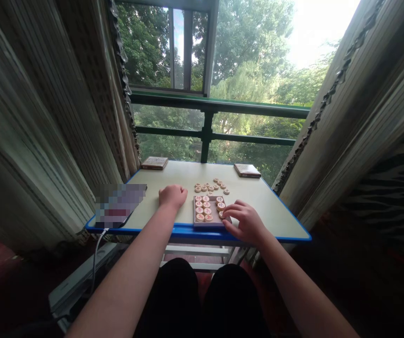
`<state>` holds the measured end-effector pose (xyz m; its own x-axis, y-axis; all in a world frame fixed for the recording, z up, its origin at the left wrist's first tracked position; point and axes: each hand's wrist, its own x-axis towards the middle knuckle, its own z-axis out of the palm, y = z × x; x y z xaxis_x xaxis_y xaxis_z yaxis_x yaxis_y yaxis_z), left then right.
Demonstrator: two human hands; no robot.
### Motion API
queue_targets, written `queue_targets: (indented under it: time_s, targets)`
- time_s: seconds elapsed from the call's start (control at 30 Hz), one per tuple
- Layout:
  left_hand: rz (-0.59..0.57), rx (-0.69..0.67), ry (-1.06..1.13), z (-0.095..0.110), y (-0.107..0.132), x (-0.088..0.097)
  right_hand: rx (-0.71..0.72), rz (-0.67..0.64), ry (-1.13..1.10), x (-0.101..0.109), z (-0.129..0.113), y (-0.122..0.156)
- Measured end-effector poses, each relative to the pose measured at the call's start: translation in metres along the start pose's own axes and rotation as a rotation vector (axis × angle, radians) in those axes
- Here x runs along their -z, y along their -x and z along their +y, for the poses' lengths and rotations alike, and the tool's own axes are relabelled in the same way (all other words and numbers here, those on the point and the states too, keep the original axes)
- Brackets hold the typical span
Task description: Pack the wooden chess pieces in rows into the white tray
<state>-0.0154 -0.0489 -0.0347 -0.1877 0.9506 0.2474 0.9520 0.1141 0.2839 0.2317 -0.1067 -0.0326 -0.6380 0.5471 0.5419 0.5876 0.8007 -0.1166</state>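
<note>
My left hand (173, 196) rests on the table as a closed fist, left of the box; anything inside it is hidden. My right hand (244, 221) reaches over the right side of a shallow open box (213, 224), with thumb and fingertips around a xiangqi piece (221, 214) in the box's right column. Round pale xiangqi pieces with red characters (207, 211) fill two columns at the box's left. More pieces stand above the held one in the right column, and a gap shows between. Beyond the box several loose pieces (210, 188) lie scattered on the table.
The pale table (279, 211) has a blue edge. Two flat boxes stand at its far corners, one left (154, 163) and one right (247, 170). A tablet-like device (128, 206), partly blurred out, lies at left with a white cable (96, 253). Curtains and a green railing (251, 109) surround it.
</note>
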Motion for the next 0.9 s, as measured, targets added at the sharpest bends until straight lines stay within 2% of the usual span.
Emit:
queue_targets:
  time_s: [0.2,0.33,0.4,0.5,0.57,0.63,0.73,0.8,0.9]
  targets:
    - [0.007,-0.009,0.016,0.000,0.000,-0.001,0.005,0.020,-0.013,0.001,0.000,0.000]
    - [0.018,-0.103,0.045,0.001,0.001,-0.004,-0.040,0.086,-0.044,-0.002,0.002,0.001]
    - [0.035,-0.162,0.070,0.003,0.000,-0.006,-0.098,0.172,-0.073,-0.003,0.007,0.000]
    - [0.063,-0.234,0.128,0.004,-0.002,-0.011,-0.276,0.269,-0.107,0.001,0.021,-0.008]
    - [0.080,-0.276,0.174,0.004,-0.006,-0.015,-0.419,0.212,-0.096,0.008,0.036,-0.019]
    - [0.079,-0.297,0.203,0.004,-0.011,-0.019,-0.508,0.082,-0.081,0.014,0.054,-0.034]
    - [0.047,-0.197,0.139,0.005,-0.017,-0.024,-0.573,-0.072,-0.049,0.017,0.080,-0.060]
    - [0.039,-0.100,0.044,0.006,-0.022,-0.027,-0.616,-0.146,-0.010,0.012,0.095,-0.074]
    - [0.018,-0.074,-0.033,0.008,-0.029,-0.031,-0.650,-0.131,0.011,-0.004,0.110,-0.084]
